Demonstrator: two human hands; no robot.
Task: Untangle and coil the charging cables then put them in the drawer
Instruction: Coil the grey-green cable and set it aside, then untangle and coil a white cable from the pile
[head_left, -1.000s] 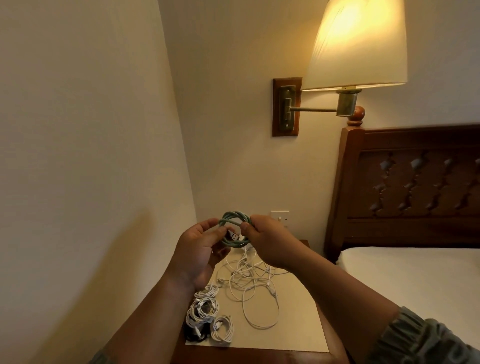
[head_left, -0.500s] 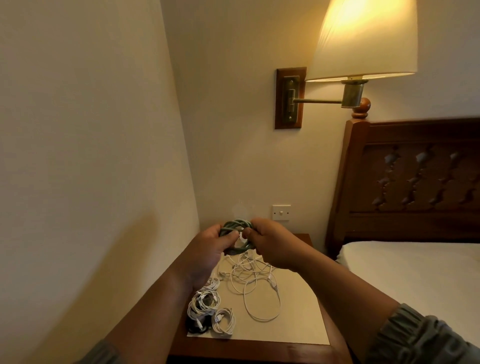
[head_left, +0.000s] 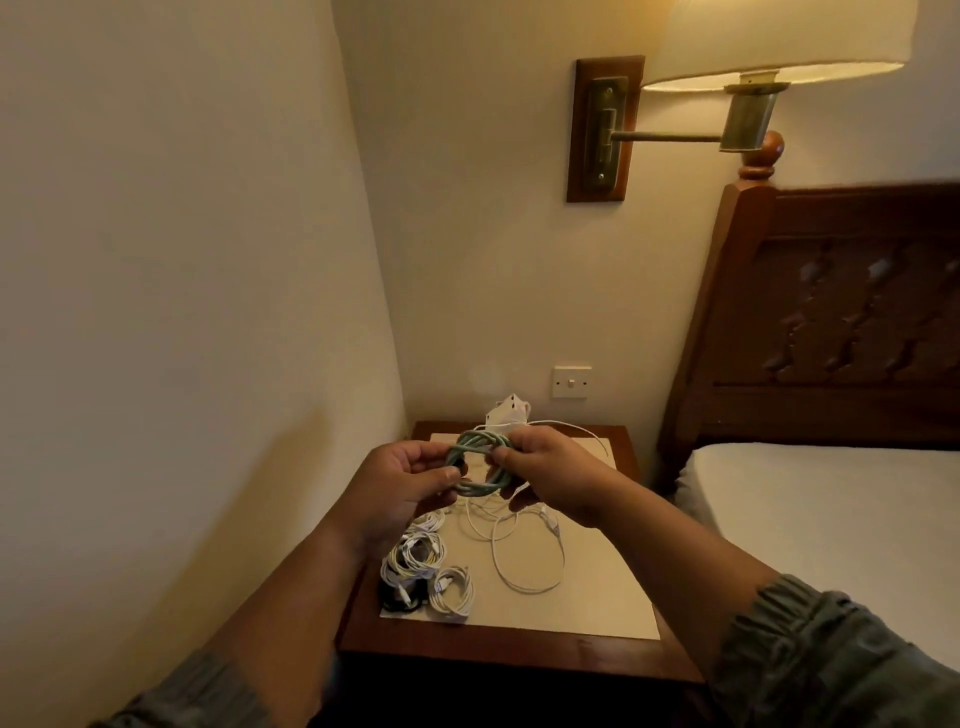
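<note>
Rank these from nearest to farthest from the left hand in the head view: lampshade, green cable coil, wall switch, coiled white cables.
1. green cable coil, pinched in the left hand itself.
2. coiled white cables, on the nightstand just below that hand.
3. wall switch, behind the nightstand.
4. lampshade, high up at the right.

The left hand (head_left: 410, 483) and the right hand (head_left: 556, 467) come lower with the green cable coil (head_left: 480, 462). One second ago the coil covers the wall switch (head_left: 571, 382); now it is above the back of the surface (head_left: 597, 597). The switch is free, and a white adapter (head_left: 508, 413) shows behind the coil.
</note>
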